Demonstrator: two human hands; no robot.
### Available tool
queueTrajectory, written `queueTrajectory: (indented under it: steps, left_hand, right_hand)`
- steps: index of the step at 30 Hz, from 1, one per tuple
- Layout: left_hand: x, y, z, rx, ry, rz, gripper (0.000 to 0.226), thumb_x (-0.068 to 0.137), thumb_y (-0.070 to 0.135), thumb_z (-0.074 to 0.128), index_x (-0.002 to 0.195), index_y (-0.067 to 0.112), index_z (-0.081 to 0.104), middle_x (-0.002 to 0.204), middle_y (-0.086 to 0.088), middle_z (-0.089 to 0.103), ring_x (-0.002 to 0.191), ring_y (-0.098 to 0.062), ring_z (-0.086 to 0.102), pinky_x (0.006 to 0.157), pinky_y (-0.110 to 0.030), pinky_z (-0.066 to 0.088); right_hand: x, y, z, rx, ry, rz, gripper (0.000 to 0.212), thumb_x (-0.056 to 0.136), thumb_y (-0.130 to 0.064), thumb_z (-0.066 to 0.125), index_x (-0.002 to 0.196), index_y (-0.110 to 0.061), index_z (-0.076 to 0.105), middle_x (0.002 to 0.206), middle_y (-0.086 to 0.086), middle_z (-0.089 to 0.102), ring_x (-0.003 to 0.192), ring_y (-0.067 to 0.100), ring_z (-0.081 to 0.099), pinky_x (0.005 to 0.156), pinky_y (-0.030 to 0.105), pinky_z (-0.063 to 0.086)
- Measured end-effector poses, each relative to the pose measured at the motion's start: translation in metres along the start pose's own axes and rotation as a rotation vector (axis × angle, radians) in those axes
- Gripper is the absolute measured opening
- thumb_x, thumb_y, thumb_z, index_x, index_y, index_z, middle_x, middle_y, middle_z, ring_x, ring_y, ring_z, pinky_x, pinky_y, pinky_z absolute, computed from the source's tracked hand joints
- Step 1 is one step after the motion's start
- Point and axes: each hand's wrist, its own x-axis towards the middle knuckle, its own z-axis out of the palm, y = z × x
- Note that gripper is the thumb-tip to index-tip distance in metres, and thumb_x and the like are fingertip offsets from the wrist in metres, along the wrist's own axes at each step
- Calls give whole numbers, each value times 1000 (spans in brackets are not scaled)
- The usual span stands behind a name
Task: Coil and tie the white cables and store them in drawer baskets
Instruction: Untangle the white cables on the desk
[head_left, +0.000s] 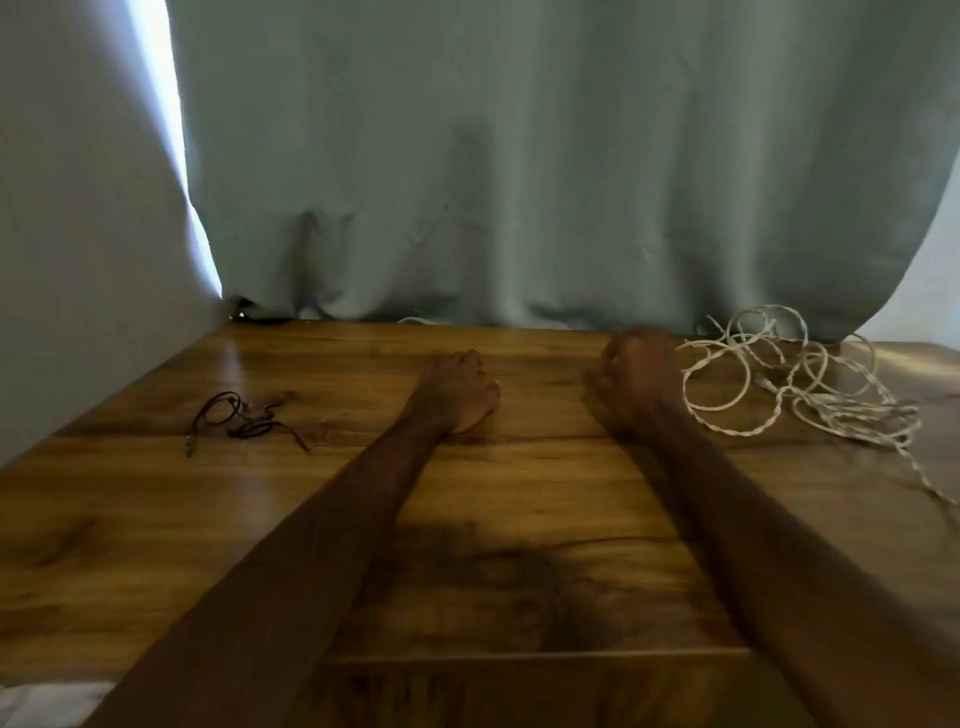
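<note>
A loose tangle of white braided cables (795, 379) lies on the wooden table (156, 519) at the far right, one strand trailing toward the right edge. My right hand (639, 379) rests on the table just left of the tangle, fingers curled in, with nothing visible in it. My left hand (462, 395) lies on the table near the middle, fingers loosely bent, holding nothing. No drawer or basket is in view.
A small black cable (239, 418) lies on the left part of the table. A grey-green curtain (519, 156) hangs along the table's far edge. A pale wall (78, 234) borders the left side.
</note>
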Motion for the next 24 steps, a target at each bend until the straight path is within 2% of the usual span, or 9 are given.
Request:
queueTrajectory:
  steps: [4, 8, 10, 12, 15, 18, 20, 22, 24]
  left_hand:
    - [-3, -1, -1, -2, -3, -36, 45, 101, 46, 50, 134, 16, 52, 139, -9, 56, 131, -29, 46, 109, -42, 39]
    - [-5, 10, 2, 27, 52, -90, 41, 102, 42, 47, 133, 15, 53, 135, -10, 59, 127, -30, 50, 106, -41, 40]
    - [-5, 26, 11, 89, 87, -167, 38, 103, 31, 44, 135, 10, 50, 137, -16, 59, 127, -34, 52, 106, -43, 41]
    - [-2, 43, 20, 169, 111, -226, 36, 102, 19, 41, 136, 7, 48, 139, -19, 58, 129, -37, 52, 108, -44, 39]
    - [1, 50, 22, 244, 124, -221, 34, 100, 15, 42, 133, 8, 50, 137, -18, 58, 128, -37, 53, 105, -46, 41]
    - [5, 40, 26, 215, 143, -168, 28, 95, 13, 46, 121, 9, 56, 127, -16, 63, 120, -37, 57, 98, -46, 44]
    - [9, 38, 29, 143, 167, -83, 20, 93, 13, 49, 110, 11, 60, 117, -14, 67, 112, -35, 61, 92, -43, 47]
    - [12, 43, 34, 26, 173, 48, 19, 94, 20, 52, 108, 14, 63, 114, -11, 70, 110, -33, 63, 92, -40, 49]
    - [12, 53, 39, -151, 129, 154, 23, 96, 24, 56, 116, 16, 63, 119, -7, 69, 114, -26, 61, 97, -39, 49]
  right_hand:
    - [-19, 39, -23, -76, 177, 223, 30, 71, -18, 75, 98, -8, 71, 114, 21, 63, 114, 41, 53, 96, 46, 43]
    - [-33, 48, -26, -113, 90, 413, 55, 84, -39, 72, 120, 2, 61, 126, 27, 60, 123, 46, 53, 108, 55, 40]
    - [-41, 51, -20, -134, 11, 365, 57, 96, -45, 52, 125, 4, 59, 130, 29, 58, 127, 47, 51, 112, 57, 35]
    - [-41, 49, -14, -64, -68, 321, 54, 105, -44, 40, 127, 2, 58, 133, 27, 57, 128, 44, 50, 108, 56, 40]
    - [-35, 38, -11, 32, -73, 265, 44, 106, -44, 45, 117, -5, 63, 124, 22, 61, 125, 42, 54, 101, 53, 46]
    - [-28, 24, -7, 142, -72, 216, 40, 106, -42, 48, 98, -7, 66, 108, 19, 67, 104, 39, 64, 81, 42, 49]
    - [-25, 16, -7, 167, -72, 178, 33, 104, -36, 54, 94, -7, 66, 103, 17, 69, 95, 37, 66, 74, 39, 48]
    - [-25, 8, -9, 143, -44, 111, 23, 100, -27, 58, 94, -7, 66, 102, 17, 69, 91, 36, 67, 75, 42, 53]
    - [-27, 3, -11, 113, -4, 52, 16, 96, -20, 58, 96, -7, 66, 105, 18, 67, 94, 39, 66, 78, 45, 54]
